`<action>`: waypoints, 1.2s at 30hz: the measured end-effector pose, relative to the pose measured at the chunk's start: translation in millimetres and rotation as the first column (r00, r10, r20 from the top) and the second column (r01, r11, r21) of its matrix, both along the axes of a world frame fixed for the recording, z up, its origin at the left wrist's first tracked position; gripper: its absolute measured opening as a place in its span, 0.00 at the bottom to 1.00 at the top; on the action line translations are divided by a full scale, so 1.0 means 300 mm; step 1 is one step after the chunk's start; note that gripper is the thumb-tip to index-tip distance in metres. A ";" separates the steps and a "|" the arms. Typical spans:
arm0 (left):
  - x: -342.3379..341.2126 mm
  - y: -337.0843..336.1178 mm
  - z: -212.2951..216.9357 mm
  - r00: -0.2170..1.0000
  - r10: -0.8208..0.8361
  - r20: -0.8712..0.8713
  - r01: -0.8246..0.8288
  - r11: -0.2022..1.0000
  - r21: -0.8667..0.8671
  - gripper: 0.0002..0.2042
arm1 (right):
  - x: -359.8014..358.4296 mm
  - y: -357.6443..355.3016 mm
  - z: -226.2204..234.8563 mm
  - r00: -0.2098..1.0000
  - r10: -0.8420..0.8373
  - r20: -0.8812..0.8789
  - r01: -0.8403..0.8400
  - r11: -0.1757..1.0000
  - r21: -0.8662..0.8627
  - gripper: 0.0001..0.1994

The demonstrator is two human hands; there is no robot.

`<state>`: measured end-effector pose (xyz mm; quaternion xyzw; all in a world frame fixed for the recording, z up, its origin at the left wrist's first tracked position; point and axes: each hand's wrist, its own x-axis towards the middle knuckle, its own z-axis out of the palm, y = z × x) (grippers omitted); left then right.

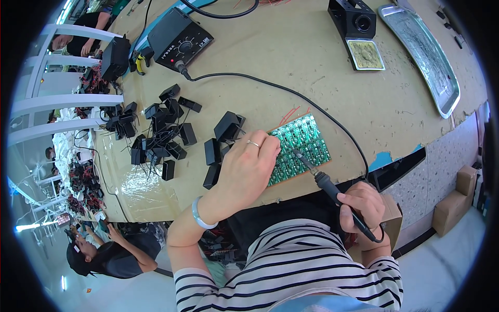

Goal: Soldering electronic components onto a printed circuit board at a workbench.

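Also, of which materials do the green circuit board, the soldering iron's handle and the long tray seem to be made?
Circuit board: probably resin laminate, glossy green with a brownish edge and silvery, solder-like spots.
Soldering iron's handle: dark, fairly matt plastic or rubber; the look cannot settle which.
Long tray: most likely metal, perhaps steel, given its silvery, smooth surface and bright reflections.

Far right on the table I see a shallow metal tray (416, 44), and beyond the table's right edge, brown cardboard boxes (451, 210) on the floor. Far left, I make out yellow-handled pliers (140, 64) beside a white frame (67, 105), with a black-shirted person (89, 26) behind. Farther left lies a white heap (63, 136); near left, I see a person in a dark cap (132, 255).
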<state>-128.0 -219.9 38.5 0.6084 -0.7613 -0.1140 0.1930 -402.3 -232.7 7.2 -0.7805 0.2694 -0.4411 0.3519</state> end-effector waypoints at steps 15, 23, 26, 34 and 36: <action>-0.006 -0.003 -0.030 0.994 -0.028 0.110 0.032 0.999 -0.032 0.08 | 0.024 -0.014 0.010 0.984 0.100 -0.150 -0.131 0.969 -0.211 0.14; -0.017 -0.005 -0.038 0.993 -0.020 0.117 0.026 0.998 -0.058 0.09 | -0.026 -0.005 0.023 0.983 0.141 -0.116 -0.163 0.965 -0.206 0.12; -0.020 -0.002 -0.031 0.993 -0.015 0.120 0.025 0.996 -0.082 0.09 | -0.046 0.008 0.041 0.999 0.025 -0.033 -0.029 0.993 -0.115 0.13; -0.020 -0.008 -0.028 0.990 -0.015 0.138 0.024 0.998 -0.065 0.09 | -0.047 0.016 0.033 1.000 -0.011 -0.020 0.009 0.994 -0.108 0.13; -0.020 -0.007 -0.024 0.988 -0.014 0.152 0.024 0.998 -0.066 0.08 | -0.046 0.015 0.033 1.000 -0.008 -0.028 0.006 0.995 -0.104 0.13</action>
